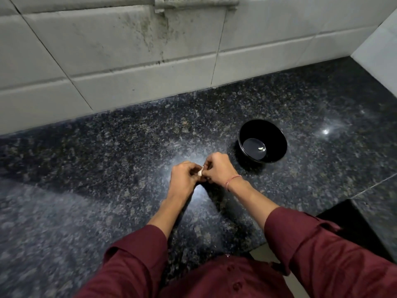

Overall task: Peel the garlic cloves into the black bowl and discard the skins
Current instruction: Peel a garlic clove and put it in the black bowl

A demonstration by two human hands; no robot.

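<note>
Peeling step: both hands meet over the surface [107,168] and work at one garlic clove [200,172]; judged from the pose, the skin is partly lifted and not yet off.
Left hand [184,174]: fingers curled, pinching the clove from its left side.
Right hand [217,168]: fingers curled too, pinching at the clove's right edge, probably on the skin; a thin thread band [233,181] sits on this wrist.
Clove in hand: only a small pale sliver shows between the fingertips, held above the surface rather than lying on it.
Long axis: the visible sliver runs roughly top to bottom, slightly tilted; most of it is hidden, so this is uncertain.
Black bowl [277,138]: stands upright on the surface, apart from the hands, with one peeled clove [261,148] on its floor.
Key relation: the bowl lies to the right of the hands and further from the person.
Nearer hand: the right one, so the drop most likely falls to it, with a short reach up and to the right.
Skins: no loose skin or pile is visible; a dark boxy thing [354,224] sits below the surface edge at right, and I cannot tell whether it is a bin.
Risk: the small clove could slip as the skin comes away.
</note>
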